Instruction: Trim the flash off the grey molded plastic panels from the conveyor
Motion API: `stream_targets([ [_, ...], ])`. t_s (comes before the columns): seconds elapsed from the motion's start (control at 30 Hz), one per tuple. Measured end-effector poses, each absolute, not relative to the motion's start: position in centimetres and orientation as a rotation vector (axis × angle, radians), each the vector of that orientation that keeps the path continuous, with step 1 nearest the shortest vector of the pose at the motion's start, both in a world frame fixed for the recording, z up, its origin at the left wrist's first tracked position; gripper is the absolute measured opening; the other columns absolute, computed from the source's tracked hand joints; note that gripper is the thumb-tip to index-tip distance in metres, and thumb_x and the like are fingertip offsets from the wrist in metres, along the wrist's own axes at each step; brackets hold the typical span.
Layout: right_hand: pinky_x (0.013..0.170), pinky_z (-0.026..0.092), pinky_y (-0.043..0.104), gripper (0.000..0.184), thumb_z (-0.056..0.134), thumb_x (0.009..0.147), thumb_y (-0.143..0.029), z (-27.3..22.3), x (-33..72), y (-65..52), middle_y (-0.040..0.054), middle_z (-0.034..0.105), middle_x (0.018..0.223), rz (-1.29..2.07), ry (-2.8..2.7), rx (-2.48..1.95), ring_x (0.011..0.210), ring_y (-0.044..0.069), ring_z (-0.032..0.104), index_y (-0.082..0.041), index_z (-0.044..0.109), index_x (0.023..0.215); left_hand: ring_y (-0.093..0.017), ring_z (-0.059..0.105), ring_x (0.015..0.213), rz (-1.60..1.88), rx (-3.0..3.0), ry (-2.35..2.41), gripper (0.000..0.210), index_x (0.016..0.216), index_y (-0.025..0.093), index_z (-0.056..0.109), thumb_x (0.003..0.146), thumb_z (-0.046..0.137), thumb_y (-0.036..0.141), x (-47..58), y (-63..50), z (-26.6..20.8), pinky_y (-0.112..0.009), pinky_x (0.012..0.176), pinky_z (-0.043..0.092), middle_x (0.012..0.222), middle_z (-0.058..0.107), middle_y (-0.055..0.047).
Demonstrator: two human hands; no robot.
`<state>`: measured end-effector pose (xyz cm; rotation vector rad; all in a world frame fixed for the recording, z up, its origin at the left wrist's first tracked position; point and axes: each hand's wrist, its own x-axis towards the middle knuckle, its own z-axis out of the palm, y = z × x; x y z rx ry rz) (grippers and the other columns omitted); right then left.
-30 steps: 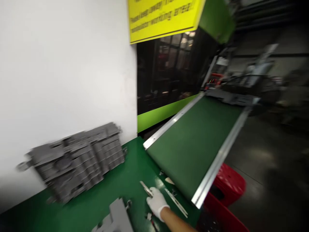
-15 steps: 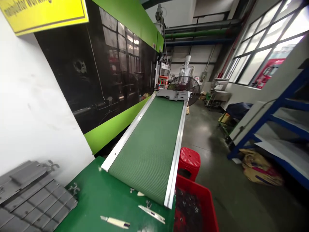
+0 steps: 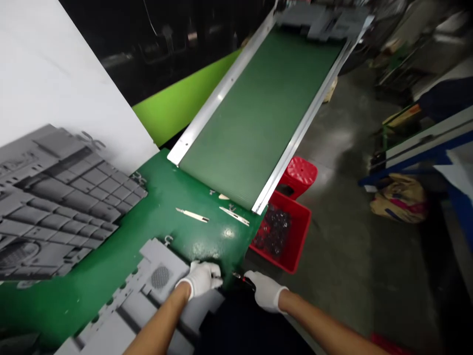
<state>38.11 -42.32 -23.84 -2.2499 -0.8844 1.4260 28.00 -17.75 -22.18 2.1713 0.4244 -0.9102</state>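
Note:
My left hand (image 3: 203, 279), in a white glove, is at the right end of a grey moulded plastic panel (image 3: 164, 259) on the green table. Its fingers are curled together, and whatever they hold is hidden. Off the table's edge, my gloved right hand (image 3: 264, 291) is closed round small pliers (image 3: 248, 282) with red and black handles, their jaws pointing left toward my other hand. A craft knife (image 3: 192, 215) and a second pale, slim tool (image 3: 234, 216) lie farther back on the table.
More ribbed grey panels (image 3: 70, 197) are stacked at left. A green conveyor belt (image 3: 254, 118) runs away behind the table, with grey panels (image 3: 318, 19) at its far end. A red bin (image 3: 301, 236) of dark scraps and a red stool (image 3: 301, 170) stand at right.
The view has tipped down and turned. Both gloved hands, the pliers and the near grey panel have come into sight; the conveyor sits higher in the picture.

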Motion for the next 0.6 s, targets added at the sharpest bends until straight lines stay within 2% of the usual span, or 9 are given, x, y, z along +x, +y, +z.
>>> stream_targets([
  [0.1, 0.073, 0.041, 0.031, 0.048, 0.062, 0.066, -0.012, -23.8, 35.5, -42.8, 0.0100, 0.063, 0.106, 1.449, -1.109, -2.314, 0.092, 0.025, 0.064, -0.024, 0.060, 0.113, -0.018, 0.065, 0.083, -0.954, 2.147, 0.447, 0.019, 0.079, 0.025, 0.069, 0.079, 0.066, 0.043, 28.8, -17.9, -22.8, -0.049, 0.113, 0.020, 0.081, 0.074, 0.005],
  [0.2, 0.071, 0.040, 0.032, 0.047, 0.066, 0.065, -0.017, -24.6, 33.7, -42.0, 0.0110, 0.063, 0.106, 1.463, -1.162, -2.350, 0.090, 0.026, 0.064, -0.023, 0.060, 0.111, -0.019, 0.064, 0.082, -0.980, 2.163, 0.476, 0.023, 0.080, 0.023, 0.071, 0.080, 0.065, 0.046, 29.3, -18.3, -22.9, -0.045, 0.110, 0.022, 0.078, 0.073, 0.003],
  [0.47, 0.068, 0.035, 0.029, 0.024, 0.050, 0.080, -0.018, -25.9, 33.2, -41.3, 0.0067, 0.066, 0.097, 1.439, -1.091, -2.292, 0.087, 0.021, 0.064, -0.022, 0.059, 0.102, -0.016, 0.060, 0.078, -0.999, 2.206, 0.478, 0.025, 0.081, 0.021, 0.072, 0.082, 0.065, 0.045, 29.5, -18.9, -22.9, -0.038, 0.104, 0.026, 0.079, 0.072, 0.001],
  [0.6, 0.066, 0.035, 0.030, 0.018, 0.048, 0.084, -0.024, -25.7, 33.6, -41.1, 0.0067, 0.069, 0.095, 1.433, -1.170, -2.263, 0.085, 0.021, 0.065, -0.022, 0.060, 0.097, -0.013, 0.059, 0.073, -1.007, 2.191, 0.464, 0.023, 0.080, 0.021, 0.072, 0.081, 0.068, 0.044, 29.5, -18.8, -22.7, -0.029, 0.092, 0.035, 0.077, 0.073, 0.002],
])
